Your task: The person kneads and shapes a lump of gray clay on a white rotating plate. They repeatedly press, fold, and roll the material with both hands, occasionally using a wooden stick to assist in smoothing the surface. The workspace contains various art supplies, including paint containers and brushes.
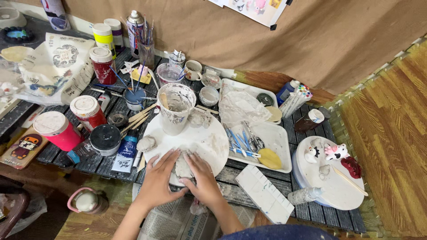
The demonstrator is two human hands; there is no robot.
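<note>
- We see our left hand (pixel 156 181) and right hand (pixel 203 180) side by side at the near edge of a round white board (pixel 209 144), both pressing on a flat grey slab of clay (pixel 182 166) that lies between them.
- Our left grip is spread flat, fingers resting on the slab's left edge; it closes around nothing.
- Our right grip curls over the slab's right and near edge, the thumb tucked below, pinching the clay lightly.
- The board lies on a dark slatted surface (pixel 98 164), and newspaper (pixel 178 220) sits under our wrists.
- On the board behind the slab stands a clay-smeared white cup (pixel 176 109) with a wooden stick in it; a small grey lump of clay (pixel 146 143) lies to the left of the slab.
- Right of the board is a white tray (pixel 278 149) with blue-handled tools (pixel 240 144) and a yellow sponge (pixel 270 158).
- Further right, a second round board (pixel 329 186) carries small painted figures (pixel 336 151).
- Left of the board stand a black-lidded jar (pixel 105 138) and red paint pots (pixel 88 111).
</note>
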